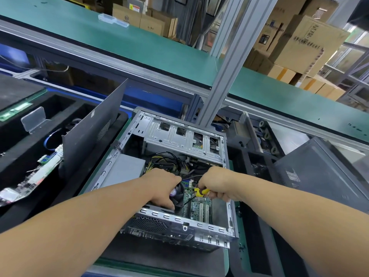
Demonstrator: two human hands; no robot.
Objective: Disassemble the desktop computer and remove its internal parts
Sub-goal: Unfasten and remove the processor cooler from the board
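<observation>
Two bare forearms reach from the bottom of the frame into an opened desktop computer case (179,222) lying on its side on a green-matted bench (233,262). Left hand (162,186) rests over the black cooler fan (177,193) on the motherboard (196,204), fingers curled down around the fan's near edge in a grip. Right hand (216,183) is clenched around a yellow-and-black screwdriver (200,191), its dark shaft angled down and left toward the base of the fan, just beside the left fingers.

Inside the case, a grey power supply (127,168) sits at the left, a bundle of black and yellow cables (169,161) runs behind the hands, and a silver drive cage (183,136) fills the far end. White expansion slots (203,209) show on the green board near the rear wall of the case.

Leaning upright against the case's left side stands a dark grey side panel (93,134). Left of it, a black foam tray (24,152) holds a circuit board (38,172) with white connectors. Another dark computer case (319,172) sits at the right. A grey aluminium post (225,62) rises behind the case to a green upper shelf (139,43), with cardboard boxes (303,41) stacked beyond.
</observation>
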